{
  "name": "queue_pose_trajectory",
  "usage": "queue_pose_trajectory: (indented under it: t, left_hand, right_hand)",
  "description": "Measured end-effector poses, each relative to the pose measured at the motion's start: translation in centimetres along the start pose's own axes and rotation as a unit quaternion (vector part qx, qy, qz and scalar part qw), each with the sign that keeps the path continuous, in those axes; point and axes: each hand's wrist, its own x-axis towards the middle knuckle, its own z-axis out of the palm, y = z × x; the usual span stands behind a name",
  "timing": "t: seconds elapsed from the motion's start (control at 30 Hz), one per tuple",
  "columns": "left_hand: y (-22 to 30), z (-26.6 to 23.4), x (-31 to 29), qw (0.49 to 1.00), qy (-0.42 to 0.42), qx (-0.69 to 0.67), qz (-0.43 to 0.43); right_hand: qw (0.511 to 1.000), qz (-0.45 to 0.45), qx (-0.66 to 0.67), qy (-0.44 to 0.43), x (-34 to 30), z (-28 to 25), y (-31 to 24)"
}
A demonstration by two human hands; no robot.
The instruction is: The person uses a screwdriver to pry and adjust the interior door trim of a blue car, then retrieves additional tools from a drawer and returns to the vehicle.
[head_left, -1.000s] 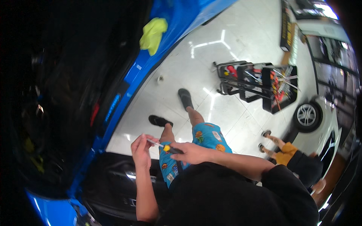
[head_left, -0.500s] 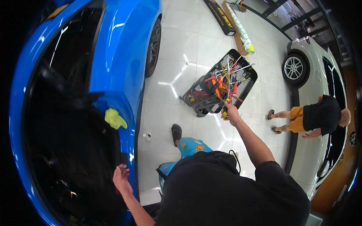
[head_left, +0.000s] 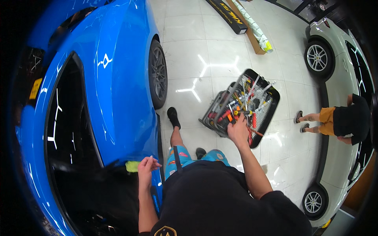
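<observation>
My right hand (head_left: pixel 238 131) reaches over the near side of a black mesh tool cart (head_left: pixel 268 125). Its fingers are closed around a screwdriver (head_left: pixel 243 113) with a yellow and black handle, held above the heaped tools. Several long-shafted tools with red, orange and yellow handles lie crosswise in the tray. Beside the open side of the blue car (head_left: pixel 124 78), my left hand (head_left: pixel 146 170) is raised with its fingers curled together. What it holds, if anything, is too small to make out. Partly behind that hand rests a yellow-green cloth (head_left: pixel 132 166) on the car.
A white car (head_left: pixel 336 92) stands on the right, with a person (head_left: pixel 348 120) in a black shirt and mustard shorts beside it. Beyond the cart, a long black box (head_left: pixel 228 15) and a wrapped roll in an open carton (head_left: pixel 254 33) lie on the tiled floor.
I have stepped forward and turned toward the cart. My right hand has moved the screwdriver over the tools, and my left hand has come up nearer my body.
</observation>
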Motion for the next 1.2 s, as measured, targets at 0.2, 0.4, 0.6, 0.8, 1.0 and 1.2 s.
queue_pose_trajectory:
  t: [0.2, 0.4, 0.6, 0.8, 1.0, 1.2]
  left_hand:
    - [13.5, 3.2, 18.5, 0.993, -0.077, 0.083, 0.024]
    - [29.5, 7.9, 32.2, 0.982, -0.14, 0.124, 0.022]
    - [39.6, 16.3, 47.2, 0.974, -0.195, 0.112, 0.003]
    - [48.4, 27.6, 60.8, 0.941, -0.314, 0.124, 0.019]
    - [61.8, 32.9, 74.1, 0.968, -0.228, 0.102, -0.038]
    - [78.5, 32.0, 87.0, 0.987, -0.128, 0.091, 0.045]
  right_hand:
    - [0.998, -0.027, -0.02, -0.043, 8.9, 4.2, -4.6]
    - [0.978, 0.052, 0.08, -0.185, 13.1, 4.8, -3.1]
    - [0.873, 0.215, 0.119, -0.421, 14.5, 2.9, -4.5]
    - [0.855, 0.211, 0.094, -0.465, 28.1, 0.3, -9.0]
    - [0.841, 0.189, 0.077, -0.501, 53.3, -7.0, -20.6]
    - [0.944, 0.053, 0.084, -0.314, 89.3, -18.9, -39.9]
